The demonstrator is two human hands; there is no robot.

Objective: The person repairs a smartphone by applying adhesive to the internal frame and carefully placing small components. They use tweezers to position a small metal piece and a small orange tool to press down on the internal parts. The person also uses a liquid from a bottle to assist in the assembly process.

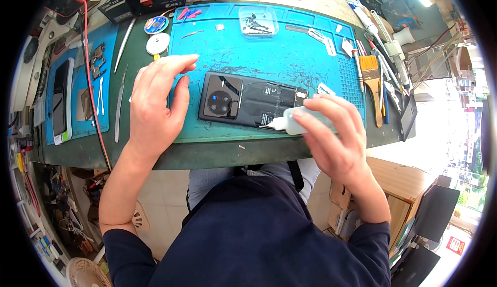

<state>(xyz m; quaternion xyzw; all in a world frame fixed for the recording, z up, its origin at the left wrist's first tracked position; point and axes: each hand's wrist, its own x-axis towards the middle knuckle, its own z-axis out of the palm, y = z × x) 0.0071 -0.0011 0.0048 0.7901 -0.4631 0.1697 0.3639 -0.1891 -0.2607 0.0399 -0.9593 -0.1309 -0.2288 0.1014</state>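
- Smartphone (253, 100), a dark rounded slab, lies back upward on the blue mat (300, 54), between the fingers of the left hand (157, 98) and those of the right hand (339, 134)
- Camera block (223, 97), glossy black and squarish with round lenses, is at the end nearest the left thumb; duller black panels with pale markings extend toward the right fingers
- Squeeze bottle (294, 123), smooth, translucent whitish plastic, lies tilted in the right fingers; its tapered white nozzle (276, 124) points leftward to the phone's near long edge, contact there cannot be determined
- Razor blade (324, 89), thin, flat metal, just beyond the right fingertips
- Square dish (258, 30), clear plastic with small dark parts inside, farther from the body than both sets of fingers
- Brush (369, 69), tan bristles and wooden handle, to the right of the right fingers
- Tweezers (120, 103), slim metal, to the left of the left fingers
- Right hand pose: palm down, fingers bent and closed about the bottle, some contact hidden
- Left hand pose: raised on edge, empty, fingers curved rightward, thumb upright and well parted from them
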